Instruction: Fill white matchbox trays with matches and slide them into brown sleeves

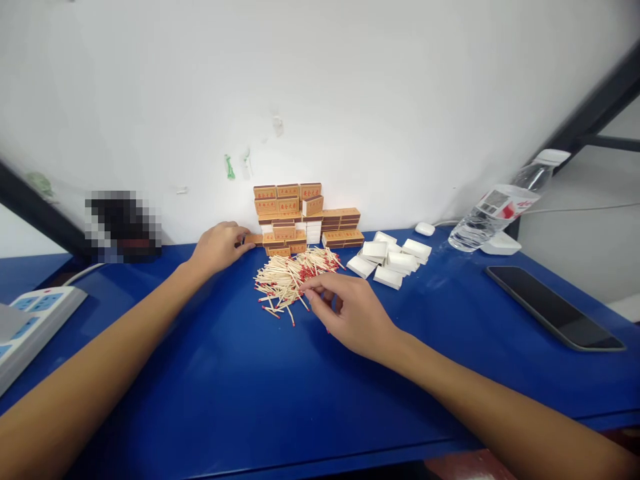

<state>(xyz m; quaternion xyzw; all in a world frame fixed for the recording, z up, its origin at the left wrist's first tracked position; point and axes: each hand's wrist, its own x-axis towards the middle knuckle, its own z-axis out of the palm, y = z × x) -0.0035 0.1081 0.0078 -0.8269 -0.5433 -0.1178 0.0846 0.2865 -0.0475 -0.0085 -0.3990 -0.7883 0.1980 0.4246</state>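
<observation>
Matches [293, 277] are heaped on the blue tabletop [225, 373], just in front of a stack of matchboxes [300, 213] set against the wall. Most sticks are laid with the long axis running from near left to far right, red heads turned toward the far right, while a few strays at the near edge are pointed the other way. The right hand [350, 313] is rested at the heap's near right edge, thumb and forefinger drawn close over the sticks; whether a match is gripped cannot be told. The left hand [217, 248] is closed on the end of a single matchbox [255, 239], laid flat at the stack's left foot, long axis along the wall. White trays [390, 257] are gathered right of the heap.
</observation>
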